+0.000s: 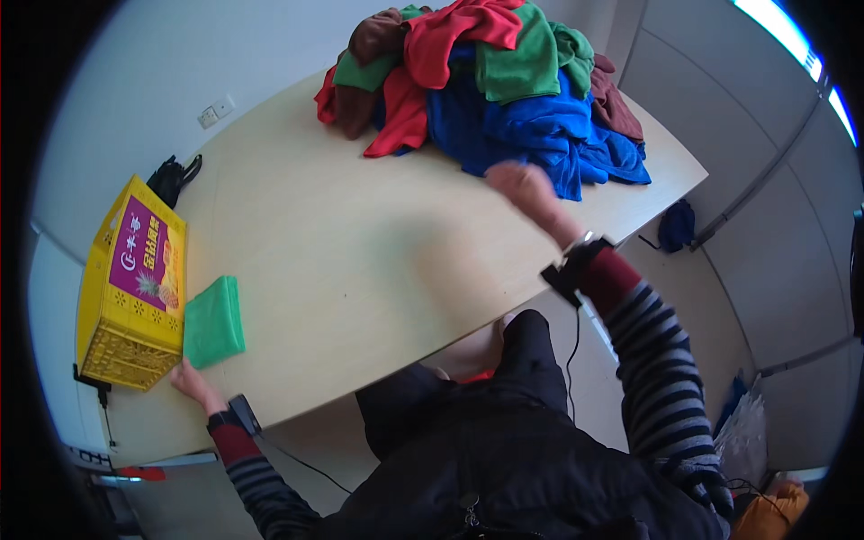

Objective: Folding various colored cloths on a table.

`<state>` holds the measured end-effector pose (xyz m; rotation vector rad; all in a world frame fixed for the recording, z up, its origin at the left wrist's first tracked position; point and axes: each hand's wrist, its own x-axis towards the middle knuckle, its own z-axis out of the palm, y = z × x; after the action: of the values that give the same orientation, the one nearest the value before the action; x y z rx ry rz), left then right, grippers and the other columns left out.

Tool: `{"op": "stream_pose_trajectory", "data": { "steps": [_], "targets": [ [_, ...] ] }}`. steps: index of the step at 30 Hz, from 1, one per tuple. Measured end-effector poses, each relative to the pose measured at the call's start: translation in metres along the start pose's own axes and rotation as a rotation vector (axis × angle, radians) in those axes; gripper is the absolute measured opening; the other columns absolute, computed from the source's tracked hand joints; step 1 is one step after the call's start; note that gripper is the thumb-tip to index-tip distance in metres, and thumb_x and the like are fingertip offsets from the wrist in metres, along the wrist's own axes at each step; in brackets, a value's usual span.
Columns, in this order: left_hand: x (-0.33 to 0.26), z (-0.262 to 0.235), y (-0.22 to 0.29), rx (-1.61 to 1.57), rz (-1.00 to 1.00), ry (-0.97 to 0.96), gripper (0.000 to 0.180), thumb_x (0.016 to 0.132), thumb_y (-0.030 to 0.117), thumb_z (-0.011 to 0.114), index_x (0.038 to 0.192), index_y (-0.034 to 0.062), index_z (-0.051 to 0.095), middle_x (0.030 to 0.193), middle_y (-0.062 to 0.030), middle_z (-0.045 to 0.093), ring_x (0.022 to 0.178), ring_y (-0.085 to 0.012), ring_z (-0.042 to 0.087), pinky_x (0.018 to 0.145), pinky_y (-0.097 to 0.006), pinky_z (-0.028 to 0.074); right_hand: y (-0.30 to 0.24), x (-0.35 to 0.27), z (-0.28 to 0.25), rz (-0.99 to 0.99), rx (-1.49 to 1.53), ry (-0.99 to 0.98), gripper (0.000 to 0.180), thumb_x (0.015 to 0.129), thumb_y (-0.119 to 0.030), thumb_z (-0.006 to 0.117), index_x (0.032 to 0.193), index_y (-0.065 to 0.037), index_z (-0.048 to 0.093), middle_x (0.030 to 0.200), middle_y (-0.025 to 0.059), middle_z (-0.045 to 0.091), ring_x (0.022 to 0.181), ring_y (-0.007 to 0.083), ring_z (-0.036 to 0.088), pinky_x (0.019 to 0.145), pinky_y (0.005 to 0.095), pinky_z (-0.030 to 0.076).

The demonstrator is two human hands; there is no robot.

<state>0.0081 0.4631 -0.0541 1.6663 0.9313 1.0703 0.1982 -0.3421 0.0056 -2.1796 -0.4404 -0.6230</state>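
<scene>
Your right hand [526, 193] is reaching open toward the soft, light cloth pile [490, 81] at top — left hand [191, 382] is resting flat by the folded green cloth [213, 321]; pinch a loose edge.

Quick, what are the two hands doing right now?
Left hand: open, empty, fingers at the folded green cloth.
Right hand: blurred, at the blue cloth in the pile; grip cannot be told.

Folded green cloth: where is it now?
Head view, table's left side: the folded green cloth lies flat beside the yellow plastic crate, with the left hand at its near edge.
</scene>
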Motion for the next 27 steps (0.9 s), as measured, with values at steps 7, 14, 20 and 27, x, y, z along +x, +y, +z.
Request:
{"op": "stream_pose_trajectory", "data": {
  "steps": [7,14,20,27],
  "targets": [
    [-0.139,0.025,0.049,-0.085,0.489,-0.127,0.012,0.101,0.01,0.056,0.101,-0.0025,0.058,0.105,-0.0102,0.061,0.096,-0.0193,0.058,0.084,-0.033,0.05,0.083,0.107,-0.121,0.401,0.112,0.428,0.03,0.087,-0.033,0.073,0.096,-0.005,0.074,0.077,0.0025,0.07,0.069,0.0163,0.067,0.06,0.0301,0.052],
    [-0.181,0.019,0.057,-0.179,0.218,-0.415,0.013,0.102,0.015,0.055,0.101,0.0033,0.06,0.09,-0.0025,0.063,0.079,-0.0081,0.057,0.072,-0.023,0.047,0.098,0.151,-0.119,0.719,0.271,0.409,0.03,0.081,-0.032,0.076,0.092,-0.004,0.073,0.074,0.004,0.068,0.061,0.0164,0.065,0.054,0.0302,0.05],
    [-0.198,0.042,0.109,-0.203,0.273,-0.47,0.012,0.102,0.013,0.055,0.102,0.0028,0.06,0.089,-0.0028,0.062,0.078,-0.0086,0.058,0.07,-0.023,0.048,0.056,0.148,-0.092,0.369,0.141,0.344,0.017,0.088,-0.018,0.071,0.096,-0.003,0.07,0.079,0.002,0.065,0.067,0.0122,0.063,0.057,0.0266,0.05],
    [-0.27,0.089,0.162,-0.209,0.346,-0.806,0.009,0.099,0.004,0.059,0.107,0.0007,0.06,0.092,-0.0041,0.064,0.085,-0.0124,0.062,0.077,-0.027,0.053,-0.13,0.048,0.03,0.161,0.601,-0.422,0.011,0.091,-0.012,0.068,0.095,-0.002,0.066,0.081,0.0016,0.066,0.068,0.0092,0.061,0.059,0.0254,0.051]
  ]
}}
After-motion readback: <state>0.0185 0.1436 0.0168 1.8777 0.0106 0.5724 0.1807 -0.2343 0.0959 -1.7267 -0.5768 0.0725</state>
